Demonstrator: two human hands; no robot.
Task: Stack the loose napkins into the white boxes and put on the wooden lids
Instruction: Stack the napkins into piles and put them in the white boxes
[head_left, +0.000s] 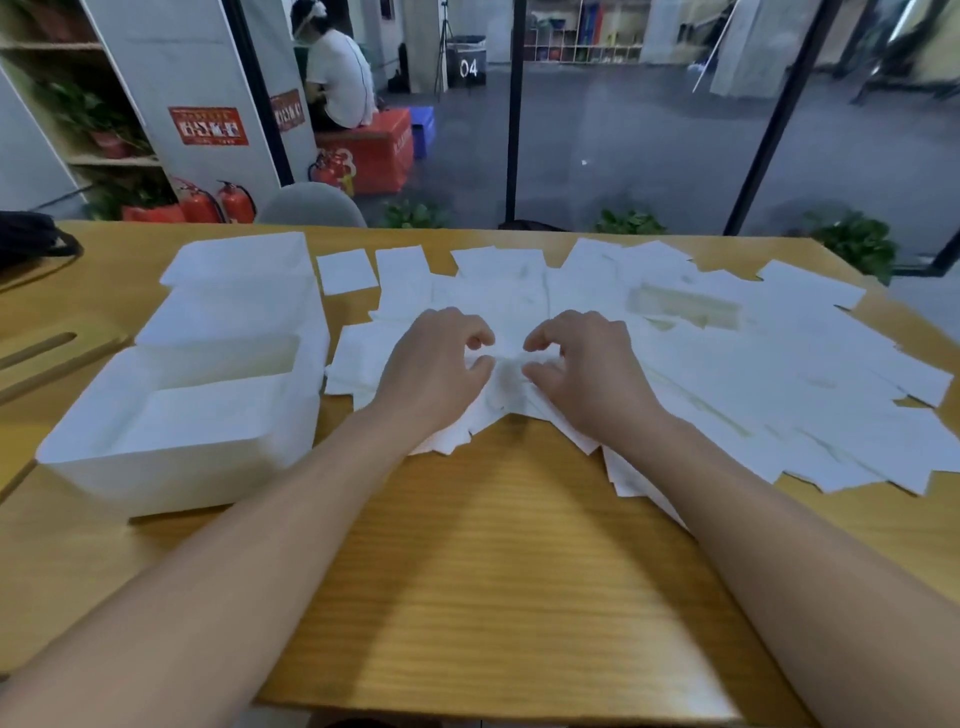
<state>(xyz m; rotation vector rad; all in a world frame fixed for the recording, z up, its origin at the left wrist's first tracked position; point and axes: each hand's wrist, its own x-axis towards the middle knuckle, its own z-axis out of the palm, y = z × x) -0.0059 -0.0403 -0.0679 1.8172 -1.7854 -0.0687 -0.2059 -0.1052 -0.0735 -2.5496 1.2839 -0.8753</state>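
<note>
Both hands gather loose napkins at the middle of a wooden table (493, 545), white boxes waiting to the left.

The left hand (436, 364) and right hand (582, 366) rest on the napkins (727, 364) with fingers curled inward, thumb and forefinger of each bunching the paper between them — whether a sheet is truly pinched is hard to make out through the blur. The napkins sprawl overlapping to the right edge. Three white boxes (197, 415) stand in a row, open; the near one holds a white stack. Wooden lids (47, 353) lie at the far left, cut off by the frame — their count is unclear.
</note>
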